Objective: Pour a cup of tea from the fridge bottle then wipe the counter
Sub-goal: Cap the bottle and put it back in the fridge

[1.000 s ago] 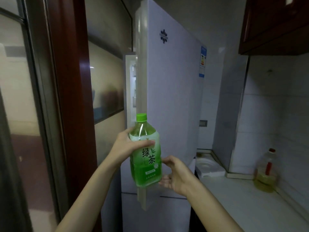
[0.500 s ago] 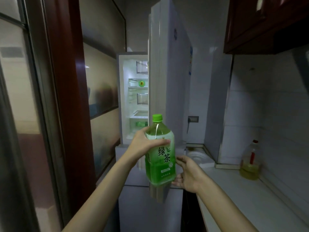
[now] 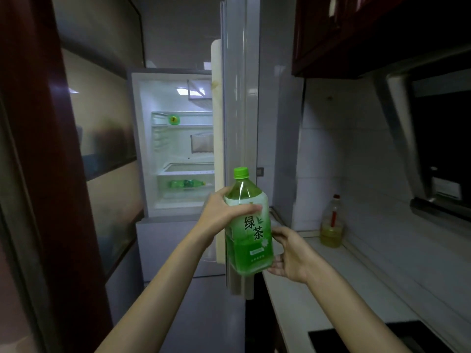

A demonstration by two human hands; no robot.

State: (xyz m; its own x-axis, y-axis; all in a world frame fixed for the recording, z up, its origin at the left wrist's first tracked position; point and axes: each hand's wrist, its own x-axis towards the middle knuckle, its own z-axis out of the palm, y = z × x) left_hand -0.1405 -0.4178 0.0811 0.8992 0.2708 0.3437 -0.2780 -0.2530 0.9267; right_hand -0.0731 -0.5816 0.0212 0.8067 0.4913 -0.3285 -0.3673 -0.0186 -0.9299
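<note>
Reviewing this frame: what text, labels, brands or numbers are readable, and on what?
"绿茶": large characters on the label of the green tea bottle.
Small print lower on that label: too blurred to read.
Red label on the oil bottle: too small to read.
Label on the lying bottle in the fridge: unreadable.

Dim narrow kitchen: white tiled wall (image 3: 344, 149), dark red wall cabinet (image 3: 331, 34), glazed partition (image 3: 102, 123) in reddish frame (image 3: 51, 149).
</note>
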